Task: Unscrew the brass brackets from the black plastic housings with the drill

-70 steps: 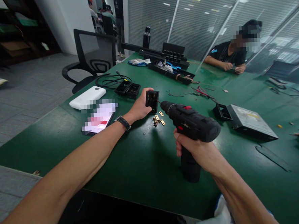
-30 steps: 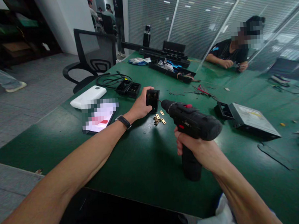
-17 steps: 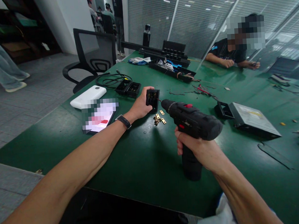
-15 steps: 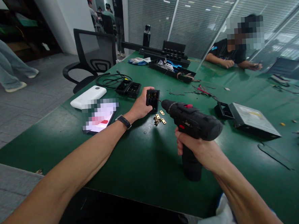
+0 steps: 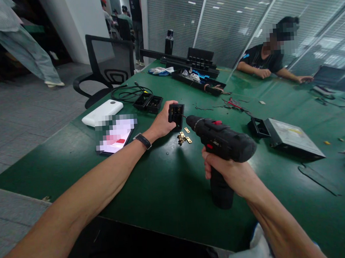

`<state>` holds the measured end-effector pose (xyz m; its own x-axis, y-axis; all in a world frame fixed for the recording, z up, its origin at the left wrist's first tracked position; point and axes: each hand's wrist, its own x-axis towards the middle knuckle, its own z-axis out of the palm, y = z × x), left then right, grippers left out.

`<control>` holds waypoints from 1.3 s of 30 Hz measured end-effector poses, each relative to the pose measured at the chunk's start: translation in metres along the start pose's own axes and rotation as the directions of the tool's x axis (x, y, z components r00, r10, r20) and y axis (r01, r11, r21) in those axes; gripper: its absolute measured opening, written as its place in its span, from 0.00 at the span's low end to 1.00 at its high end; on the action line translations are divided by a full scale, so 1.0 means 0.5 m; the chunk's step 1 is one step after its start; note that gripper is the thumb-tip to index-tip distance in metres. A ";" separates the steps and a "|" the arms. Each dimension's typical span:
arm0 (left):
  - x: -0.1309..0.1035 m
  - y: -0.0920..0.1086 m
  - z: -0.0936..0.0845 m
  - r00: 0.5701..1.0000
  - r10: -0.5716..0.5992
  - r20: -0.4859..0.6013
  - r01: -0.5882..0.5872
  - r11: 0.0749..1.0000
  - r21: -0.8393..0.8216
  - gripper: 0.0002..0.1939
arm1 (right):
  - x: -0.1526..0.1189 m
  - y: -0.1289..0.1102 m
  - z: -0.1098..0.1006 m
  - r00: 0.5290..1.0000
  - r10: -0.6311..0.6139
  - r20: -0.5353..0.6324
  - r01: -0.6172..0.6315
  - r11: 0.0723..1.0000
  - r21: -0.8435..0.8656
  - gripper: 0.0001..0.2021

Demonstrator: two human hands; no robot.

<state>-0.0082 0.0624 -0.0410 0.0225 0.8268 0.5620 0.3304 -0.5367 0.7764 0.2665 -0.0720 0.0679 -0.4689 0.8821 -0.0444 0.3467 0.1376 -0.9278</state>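
My left hand (image 5: 165, 119) is closed around a small black box (image 5: 176, 116), holding it on edge with its open side turned to the right. My right hand (image 5: 225, 165) grips a black cordless drill (image 5: 221, 135) by its handle. The drill's thin bit points left into the box's open side; whether the tip touches anything inside I cannot tell. Just below the box, several small brass plates (image 5: 187, 130) and a little heap of brass pieces (image 5: 180, 138) lie on the green table (image 5: 152, 184).
Left of the box are black open cases (image 5: 148, 102), a black cable (image 5: 129, 92), a white power bank (image 5: 102, 113) and a phone (image 5: 116, 138). To the right lie a black frame (image 5: 259, 127) and a flat metal-cased unit (image 5: 295, 137). A co-worker (image 5: 267, 59) sits across the table.
My hands, the box and the drill hold almost the same position. The co-worker's one hand has reached out to the right, and a person at the left has walked rightward.
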 end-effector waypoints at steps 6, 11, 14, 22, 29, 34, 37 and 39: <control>-0.001 0.004 -0.001 1.000 0.014 -0.007 -0.014 1.000 -0.001 0.43 | -0.003 0.002 0.005 0.999 0.018 -0.027 -0.017 0.999 0.035 0.06; -0.001 0.009 -0.002 1.000 -0.007 -0.004 0.007 1.000 0.001 0.43 | -0.004 0.005 0.006 0.999 0.046 -0.029 -0.044 0.996 0.074 0.06; -0.002 0.011 -0.003 1.000 -0.007 -0.008 0.007 1.000 0.005 0.43 | -0.004 0.007 0.005 0.999 0.043 -0.026 -0.040 0.996 0.077 0.07; -0.002 0.008 -0.005 1.000 0.010 0.000 -0.010 1.000 -0.002 0.57 | -0.007 0.005 0.007 0.997 0.058 -0.043 -0.054 0.994 0.100 0.10; -0.002 0.006 -0.005 1.000 -0.002 -0.003 0.002 0.999 -0.044 0.63 | -0.009 -0.001 0.010 0.994 0.081 -0.068 -0.074 0.993 0.089 0.17; 0.002 0.005 -0.004 1.000 0.015 0.013 -0.015 0.999 -0.028 0.47 | -0.009 0.003 0.011 0.995 0.083 -0.058 -0.076 0.991 0.114 0.14; 0.002 0.007 -0.003 1.000 0.015 0.011 -0.014 0.999 -0.050 0.43 | -0.007 0.007 0.009 0.996 0.064 -0.057 -0.057 0.991 0.118 0.12; 0.003 0.008 -0.003 1.000 0.008 0.013 -0.007 0.998 -0.055 0.42 | -0.006 0.006 0.007 0.997 0.054 -0.048 -0.048 0.993 0.107 0.09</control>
<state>-0.0081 0.0611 -0.0368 0.0373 0.8247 0.5643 0.2779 -0.5510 0.7869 0.2664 -0.0759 0.0639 -0.4100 0.9089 -0.0761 0.2801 0.0460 -0.9589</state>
